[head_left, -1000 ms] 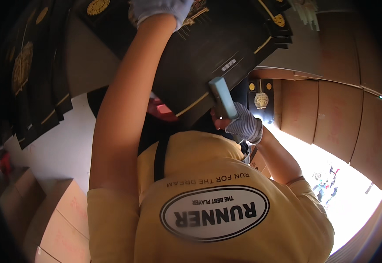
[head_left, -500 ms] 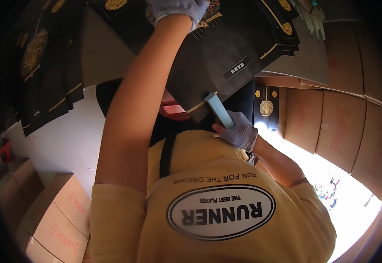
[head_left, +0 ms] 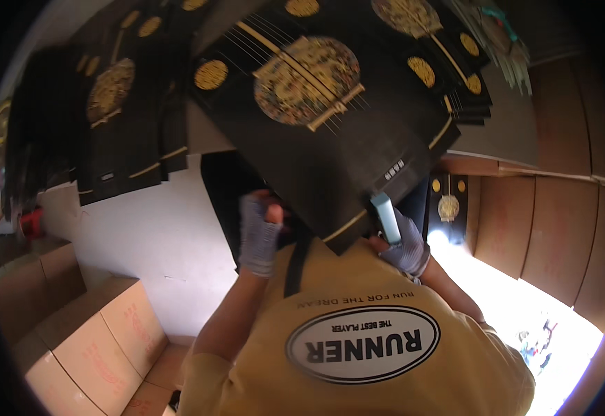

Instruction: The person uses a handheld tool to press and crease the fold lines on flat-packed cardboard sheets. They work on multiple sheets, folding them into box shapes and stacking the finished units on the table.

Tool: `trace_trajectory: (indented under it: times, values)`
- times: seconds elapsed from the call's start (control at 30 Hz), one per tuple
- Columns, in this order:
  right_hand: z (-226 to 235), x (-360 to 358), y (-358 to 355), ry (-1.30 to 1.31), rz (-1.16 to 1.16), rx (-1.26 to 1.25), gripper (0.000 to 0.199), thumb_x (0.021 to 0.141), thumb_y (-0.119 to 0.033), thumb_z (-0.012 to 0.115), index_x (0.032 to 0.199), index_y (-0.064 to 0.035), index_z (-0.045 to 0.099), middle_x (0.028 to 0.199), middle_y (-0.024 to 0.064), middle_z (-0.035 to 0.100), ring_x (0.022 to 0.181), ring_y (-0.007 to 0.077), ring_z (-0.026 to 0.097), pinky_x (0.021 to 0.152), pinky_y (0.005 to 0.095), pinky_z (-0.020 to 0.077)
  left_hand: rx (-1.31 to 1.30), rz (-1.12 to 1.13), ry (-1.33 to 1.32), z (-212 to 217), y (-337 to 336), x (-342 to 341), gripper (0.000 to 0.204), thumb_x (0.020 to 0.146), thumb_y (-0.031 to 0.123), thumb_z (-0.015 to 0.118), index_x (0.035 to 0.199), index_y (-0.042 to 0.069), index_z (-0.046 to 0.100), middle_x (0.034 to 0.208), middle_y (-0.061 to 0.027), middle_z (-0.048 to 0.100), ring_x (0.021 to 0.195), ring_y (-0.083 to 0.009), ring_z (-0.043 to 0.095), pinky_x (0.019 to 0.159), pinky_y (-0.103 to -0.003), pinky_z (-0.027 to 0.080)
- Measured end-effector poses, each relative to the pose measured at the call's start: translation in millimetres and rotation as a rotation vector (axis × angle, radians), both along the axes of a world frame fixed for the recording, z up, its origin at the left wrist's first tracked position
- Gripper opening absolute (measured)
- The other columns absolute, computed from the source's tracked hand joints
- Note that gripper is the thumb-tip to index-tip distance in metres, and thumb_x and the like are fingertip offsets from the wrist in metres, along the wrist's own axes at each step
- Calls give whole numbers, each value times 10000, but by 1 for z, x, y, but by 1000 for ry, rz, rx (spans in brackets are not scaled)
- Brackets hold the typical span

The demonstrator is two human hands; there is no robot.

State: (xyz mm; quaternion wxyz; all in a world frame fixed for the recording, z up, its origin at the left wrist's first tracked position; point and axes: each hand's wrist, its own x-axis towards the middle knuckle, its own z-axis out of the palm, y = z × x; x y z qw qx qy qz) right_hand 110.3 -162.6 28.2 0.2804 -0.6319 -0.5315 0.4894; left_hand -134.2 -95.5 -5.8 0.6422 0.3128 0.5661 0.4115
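Note:
A large black printed sheet (head_left: 330,180) lies at an angle in front of me, with a gold-toned round lute picture (head_left: 307,80) on it. My right hand (head_left: 410,248), in a grey knit glove with bare fingertips, is closed around a light blue bar (head_left: 386,218). The bar's far end meets or overlaps the sheet's near right edge; I cannot tell whether it presses down. Beside the sheet's near left edge is my left hand (head_left: 257,236), gloved alike, slightly blurred. Its thumb and fingers look loosely apart, with nothing visible in them.
More black sheets (head_left: 125,142) lie overlapped at the left, and others (head_left: 455,97) to the right. Cardboard boxes (head_left: 101,347) stand at lower left; more boxes (head_left: 559,229) line the right side. Pale strips (head_left: 517,59) hang at the upper right.
My left hand has drawn back from the lute picture to the sheet's near left edge, uncovering the picture. My right hand still holds the bar near the sheet's edge. The view has shifted.

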Motion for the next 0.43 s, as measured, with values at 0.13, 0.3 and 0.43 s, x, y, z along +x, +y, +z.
trace_trajectory:
  times: [0.13,0.3,0.43]
  values:
    - [2,-5,-2,-11,21,65,348,717,-145,660,1017,-27,528,682,100,575,604,255,593,590,337,464,323,-217,-186,23,26,29,483,854,79,564,1287,38,353,1115,-61,516,938,-144,519,800,-262,447]
    - [-12,1,-18,24,29,123,271,755,-109,599,1008,-42,529,764,35,570,714,150,565,659,281,466,491,-150,32,76,56,-2,486,853,32,563,1302,-12,382,1182,-68,517,1028,-156,495,913,-275,392]
    - [-7,-8,-15,82,-50,31,390,781,-294,679,1042,-41,538,816,109,606,733,236,610,664,325,486,575,-217,237,98,76,-109,688,816,171,640,1364,-48,285,1320,-110,443,1210,-239,412,1028,-317,291]
